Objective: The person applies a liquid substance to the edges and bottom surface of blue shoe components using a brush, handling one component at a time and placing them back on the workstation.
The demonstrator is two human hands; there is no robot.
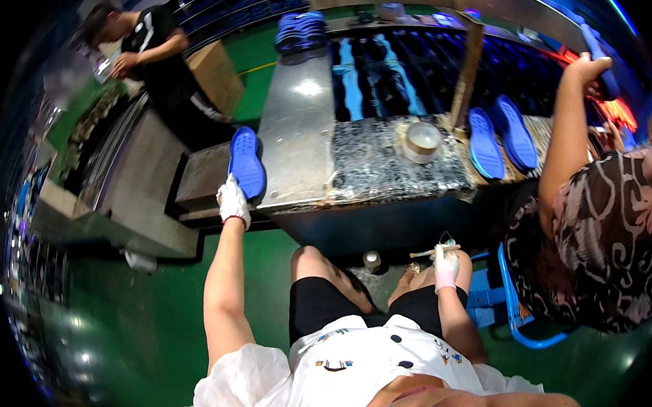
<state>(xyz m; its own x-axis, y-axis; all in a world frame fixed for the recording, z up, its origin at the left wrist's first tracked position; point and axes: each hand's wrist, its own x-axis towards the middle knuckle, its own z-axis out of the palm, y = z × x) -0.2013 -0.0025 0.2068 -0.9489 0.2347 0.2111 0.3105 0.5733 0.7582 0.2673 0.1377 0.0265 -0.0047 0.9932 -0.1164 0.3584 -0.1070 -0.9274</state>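
Observation:
My left hand [233, 203], in a white glove, is stretched out to the left and grips the near end of a blue shoe sole [246, 162]. The sole stands tilted at the left edge of the metal-topped bench [293, 131], its ridged face showing. Over my right thigh, my gloved right hand [445, 266] is closed around a thin pale stick [424, 253] like a brush handle; its working end is too small to make out. A round tub [421, 141] sits on the stained bench top between my hands.
Two blue soles [486, 143] lie at the bench's right. Behind, a conveyor [371, 76] carries rows of soles; more are stacked [300, 32] at the far left. A co-worker [593, 241] sits close on my right by a blue chair [512, 304]; another person [152, 58] stands far left.

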